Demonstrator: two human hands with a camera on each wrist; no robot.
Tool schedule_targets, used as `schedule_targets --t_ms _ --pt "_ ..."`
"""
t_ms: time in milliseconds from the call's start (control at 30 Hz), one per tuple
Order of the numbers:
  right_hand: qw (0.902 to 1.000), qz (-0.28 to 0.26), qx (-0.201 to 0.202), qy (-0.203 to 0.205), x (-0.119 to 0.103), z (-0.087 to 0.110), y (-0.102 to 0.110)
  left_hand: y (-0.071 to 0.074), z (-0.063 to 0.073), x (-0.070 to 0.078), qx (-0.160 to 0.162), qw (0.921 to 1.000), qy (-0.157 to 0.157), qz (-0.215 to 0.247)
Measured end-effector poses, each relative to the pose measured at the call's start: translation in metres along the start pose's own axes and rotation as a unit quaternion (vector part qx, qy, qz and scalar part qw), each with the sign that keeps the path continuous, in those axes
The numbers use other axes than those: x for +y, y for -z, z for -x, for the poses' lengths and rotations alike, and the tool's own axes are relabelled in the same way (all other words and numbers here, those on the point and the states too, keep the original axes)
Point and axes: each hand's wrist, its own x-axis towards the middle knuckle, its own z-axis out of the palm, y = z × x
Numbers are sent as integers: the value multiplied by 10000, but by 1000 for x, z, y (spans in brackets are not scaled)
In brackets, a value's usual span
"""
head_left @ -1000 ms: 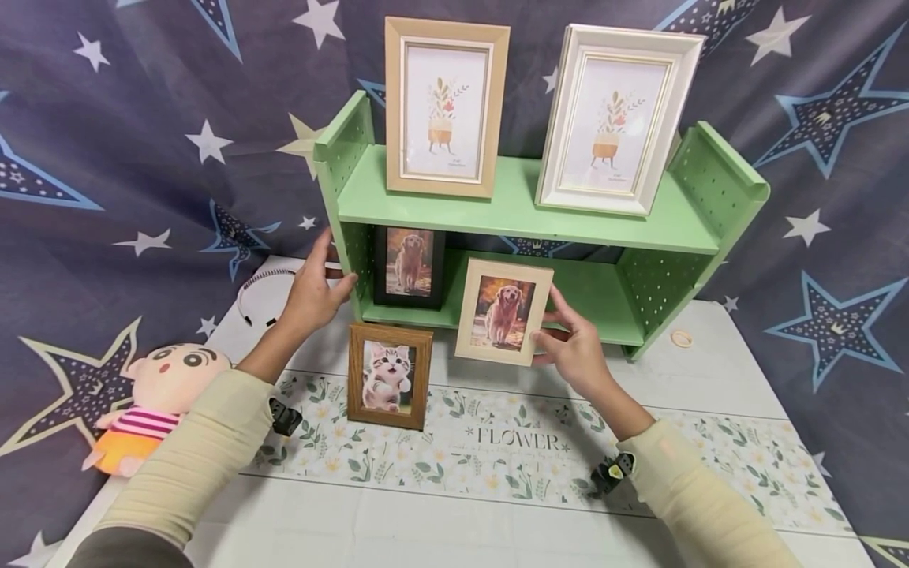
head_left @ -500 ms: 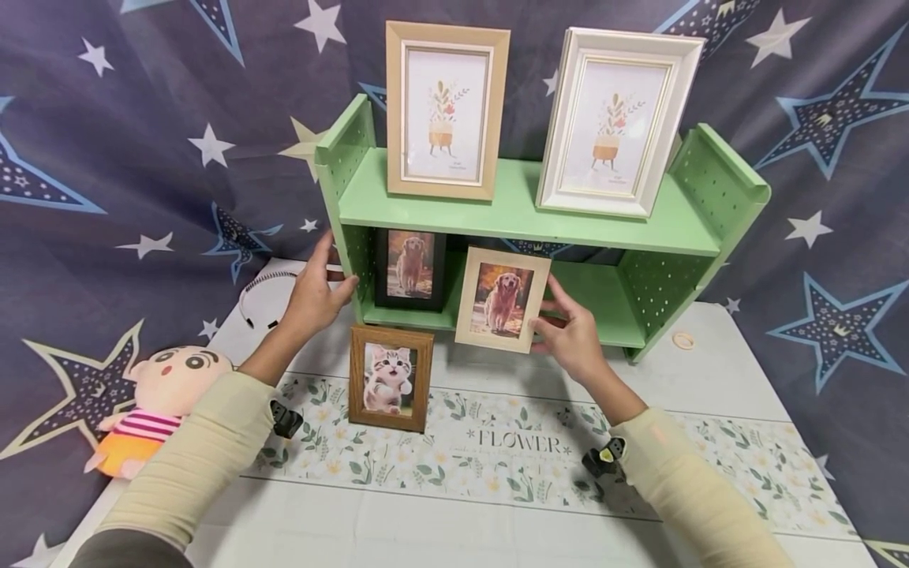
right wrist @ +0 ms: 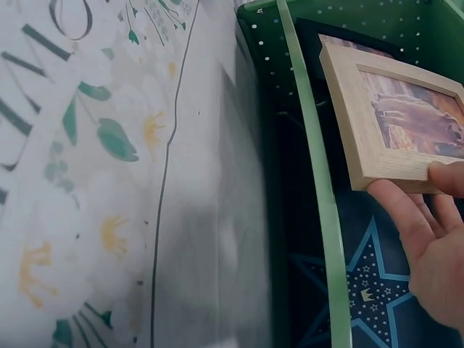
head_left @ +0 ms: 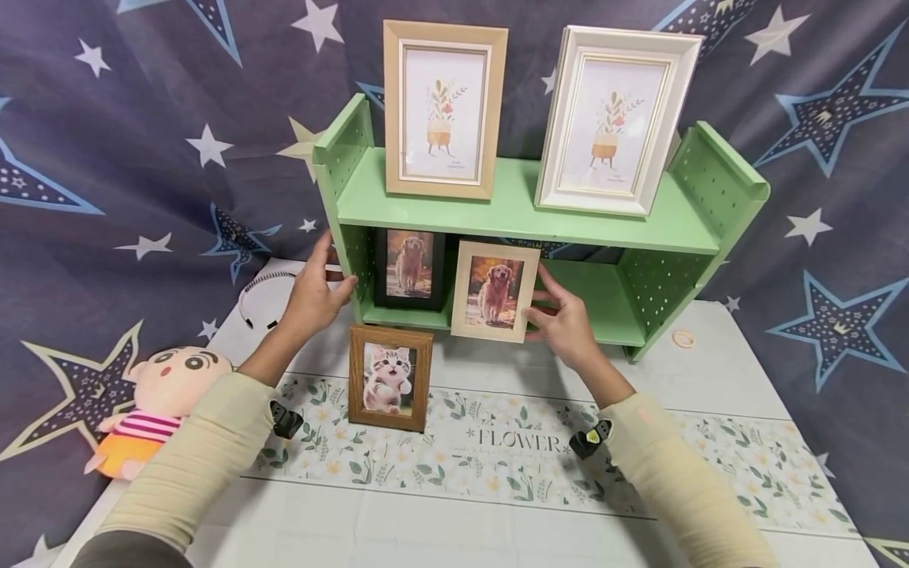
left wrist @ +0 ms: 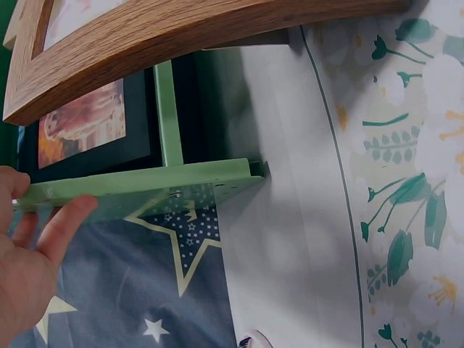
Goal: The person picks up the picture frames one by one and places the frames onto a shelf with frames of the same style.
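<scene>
My right hand pinches the right edge of a pale wood picture frame with a dog photo, thumb on the front and fingers behind. That frame is held upright before the lower level of a green shelf unit. In the right wrist view the fingers lie along the frame's side. At the unit's left side panel, my left hand grips the front edge between thumb and fingers. A black picture frame with a similar dog photo stands inside at lower left.
A brown wood frame with a kitten photo stands on the table in front. Tan and white frames stand on the top level. A plush doll sits at left, a cable behind it, a small ring at right.
My right hand has moved the pale wood frame up and slightly left, in toward the lower level beside the black frame. My left hand has stayed on the side panel.
</scene>
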Motion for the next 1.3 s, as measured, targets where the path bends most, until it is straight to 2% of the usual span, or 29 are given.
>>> schedule_targets --t_ms 467,1033,1300 --pt "9999 44 97 -116 4 -13 -3 0 0 0 -9 10000 28 31" --pt "9999 139 14 -74 9 -21 -6 0 0 -1 -18 9999 111 75" --pt "9997 112 68 -192 10 -25 -7 0 0 1 -20 9999 89 44"
